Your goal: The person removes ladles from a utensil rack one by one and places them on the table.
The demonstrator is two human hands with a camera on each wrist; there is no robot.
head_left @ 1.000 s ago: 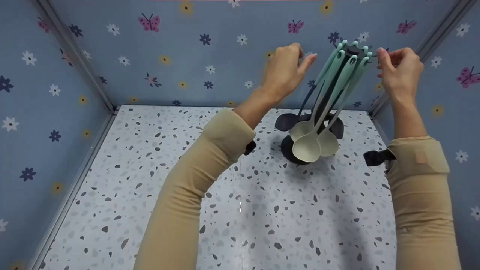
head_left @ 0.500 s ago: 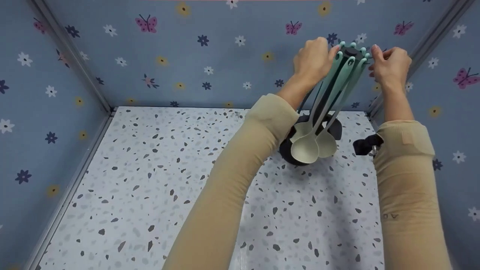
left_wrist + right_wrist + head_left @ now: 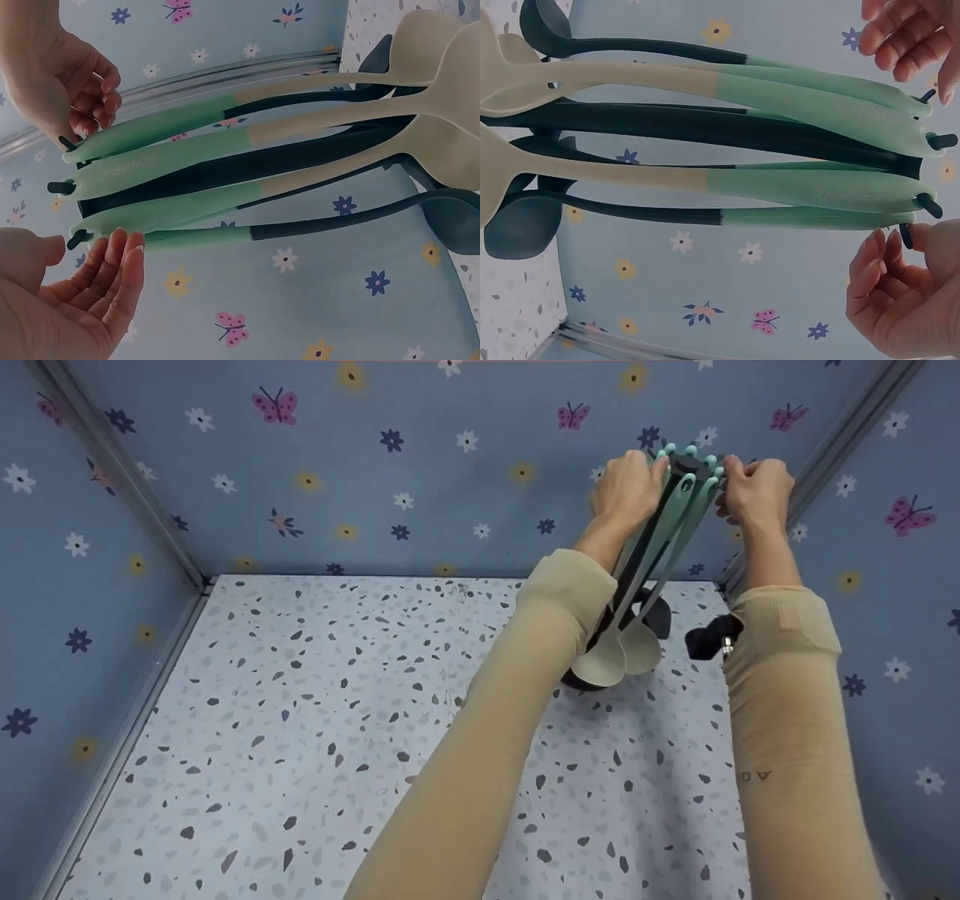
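A black utensil stand carries several kitchen utensils with mint handles, hung from hooks round its top. Cream-headed ladles face the front; dark heads hang between and behind. My left hand is at the handle tops on the left, its bent fingers loosely beside a dark-headed utensil's handle, with nothing gripped. On the other side my right hand pinches the handle end of a dark-headed utensil, its thumb right at the hook. My left forearm hides part of the stand in the head view.
The stand is on a white speckled tabletop near the back right corner. Blue floral panels rise behind and at both sides, with metal edging at the corners. A black camera mount sits on my right sleeve.
My left hand has moved right to the handle tops, its forearm now covering part of the stand. My right hand has moved slightly left, closer to the hooks. The whole view has shifted a little.
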